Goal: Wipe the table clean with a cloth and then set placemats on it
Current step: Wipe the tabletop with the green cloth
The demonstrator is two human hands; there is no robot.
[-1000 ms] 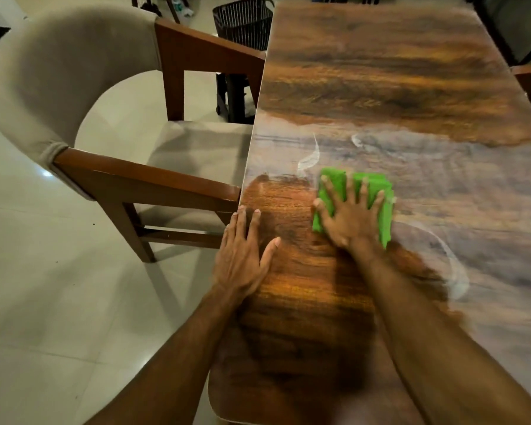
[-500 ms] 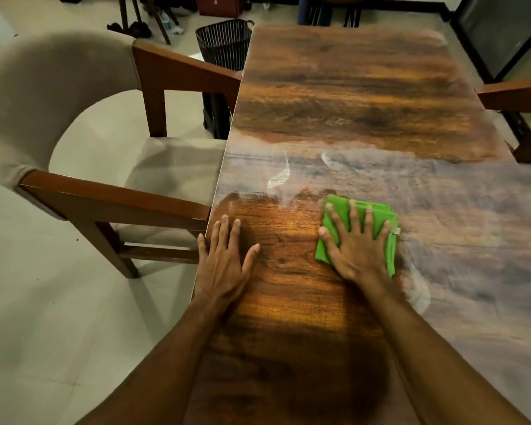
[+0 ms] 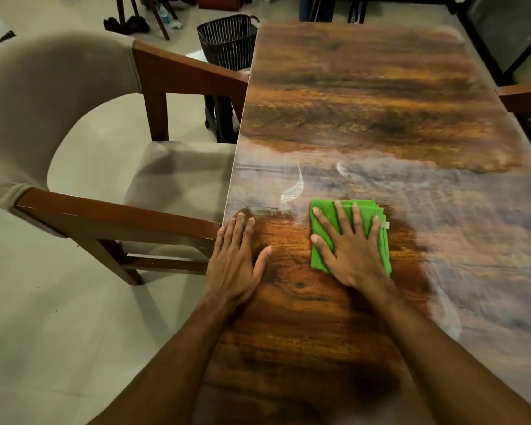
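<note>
A long wooden table point(image 3: 365, 96) with a glossy brown grain top runs away from me. A folded green cloth point(image 3: 322, 213) lies flat on it near the left edge. My right hand point(image 3: 348, 250) presses down on the cloth with fingers spread. My left hand point(image 3: 236, 262) rests flat on the bare tabletop at the table's left edge, holding nothing. A pale hazy band with white streaks point(image 3: 295, 188) crosses the table just beyond the cloth. No placemats are in view.
A beige upholstered chair point(image 3: 52, 96) with wooden arms stands tight against the table's left side. A black slatted bin point(image 3: 227, 41) sits on the tiled floor beyond it. Another chair arm point(image 3: 524, 96) reaches in at the right edge.
My right hand has slid the green cloth toward me and back again over the tabletop. My left hand stayed flat by the table's edge. My view has tilted up.
</note>
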